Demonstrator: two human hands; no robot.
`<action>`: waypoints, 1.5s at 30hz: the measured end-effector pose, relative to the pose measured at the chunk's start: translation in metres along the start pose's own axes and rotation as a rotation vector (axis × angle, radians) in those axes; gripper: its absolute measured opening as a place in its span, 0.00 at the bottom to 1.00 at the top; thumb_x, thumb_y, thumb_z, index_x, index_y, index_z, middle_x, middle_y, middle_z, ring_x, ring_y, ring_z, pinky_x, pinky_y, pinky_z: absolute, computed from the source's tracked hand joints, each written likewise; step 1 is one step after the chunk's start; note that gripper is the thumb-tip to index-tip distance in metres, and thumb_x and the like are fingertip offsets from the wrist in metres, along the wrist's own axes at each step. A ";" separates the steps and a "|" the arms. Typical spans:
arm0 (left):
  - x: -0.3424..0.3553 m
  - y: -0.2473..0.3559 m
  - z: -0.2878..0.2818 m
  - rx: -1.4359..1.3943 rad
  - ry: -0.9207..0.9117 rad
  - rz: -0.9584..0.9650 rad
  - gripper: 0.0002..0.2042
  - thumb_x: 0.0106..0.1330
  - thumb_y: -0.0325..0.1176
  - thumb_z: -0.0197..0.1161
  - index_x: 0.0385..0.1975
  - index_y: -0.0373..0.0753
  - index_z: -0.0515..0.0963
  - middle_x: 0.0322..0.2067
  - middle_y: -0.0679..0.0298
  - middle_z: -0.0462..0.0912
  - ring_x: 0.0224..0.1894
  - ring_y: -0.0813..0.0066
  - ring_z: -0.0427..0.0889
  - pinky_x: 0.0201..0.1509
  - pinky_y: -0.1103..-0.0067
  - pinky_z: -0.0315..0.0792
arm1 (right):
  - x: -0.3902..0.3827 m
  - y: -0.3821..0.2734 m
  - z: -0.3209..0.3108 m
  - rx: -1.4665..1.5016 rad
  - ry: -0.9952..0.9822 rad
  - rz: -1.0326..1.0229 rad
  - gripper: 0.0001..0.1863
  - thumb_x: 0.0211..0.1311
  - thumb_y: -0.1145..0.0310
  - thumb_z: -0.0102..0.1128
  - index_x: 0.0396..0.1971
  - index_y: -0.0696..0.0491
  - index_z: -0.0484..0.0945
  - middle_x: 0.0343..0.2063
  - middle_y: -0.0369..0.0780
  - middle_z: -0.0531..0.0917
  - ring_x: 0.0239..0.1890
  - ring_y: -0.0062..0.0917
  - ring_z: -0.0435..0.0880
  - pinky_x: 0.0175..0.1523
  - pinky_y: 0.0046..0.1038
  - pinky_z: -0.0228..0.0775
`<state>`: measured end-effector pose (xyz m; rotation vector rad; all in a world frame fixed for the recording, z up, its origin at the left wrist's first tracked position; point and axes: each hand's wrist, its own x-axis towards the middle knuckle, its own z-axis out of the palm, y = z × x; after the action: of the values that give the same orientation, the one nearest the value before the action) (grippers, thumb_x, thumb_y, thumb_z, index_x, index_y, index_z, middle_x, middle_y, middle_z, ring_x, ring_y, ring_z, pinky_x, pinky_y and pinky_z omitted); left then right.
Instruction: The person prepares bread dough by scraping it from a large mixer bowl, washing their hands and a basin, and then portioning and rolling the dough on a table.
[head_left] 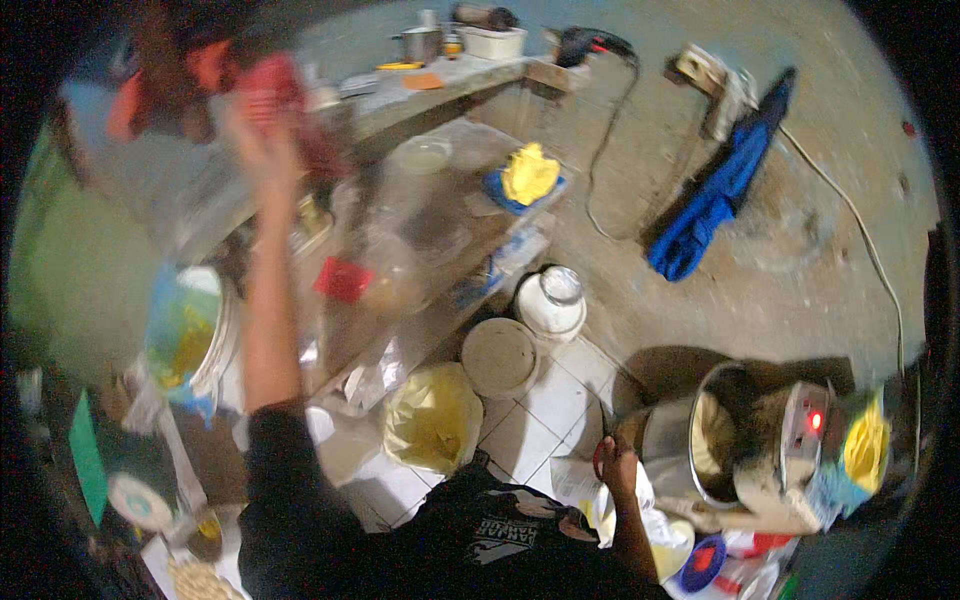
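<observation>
My left arm stretches far up and forward, and my left hand (266, 150) is smeared by motion. Right at its fingertips is a blurred red bundle or packet (272, 92); whether the fingers grip it cannot be made out. Low on the right, my right hand (620, 468) is closed around scissors with a red loop handle (599, 458), their dark blades pointing up. Below that hand lies white plastic wrapping (575, 482). A yellow-lined bucket (432, 418) stands on the tiles between my arms.
A low table (350, 315) carries a small red piece (343, 279) and a yellow bag (530, 175). Beyond runs a ledge (440, 100). A lidded bucket (500, 358) and white jar (551, 303) stand nearby. At right are a metal drum (715, 435) and a box with a red light (803, 432).
</observation>
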<state>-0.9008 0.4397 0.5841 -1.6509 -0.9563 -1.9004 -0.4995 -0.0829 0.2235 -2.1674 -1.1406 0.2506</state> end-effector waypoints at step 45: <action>-0.800 0.934 -0.286 -1.521 -2.143 1.184 0.32 0.56 0.27 0.61 0.65 0.36 0.63 0.64 0.47 0.66 0.64 0.47 0.67 0.66 0.61 0.64 | -0.351 0.495 -0.126 1.699 1.469 1.018 0.19 0.60 0.65 0.70 0.43 0.49 0.67 0.29 0.37 0.81 0.25 0.23 0.80 0.24 0.23 0.71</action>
<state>-0.2702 -0.4762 -0.0135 -3.1957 1.4978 0.9902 -0.3260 -0.6151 -0.0430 -0.5934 0.8994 -0.0440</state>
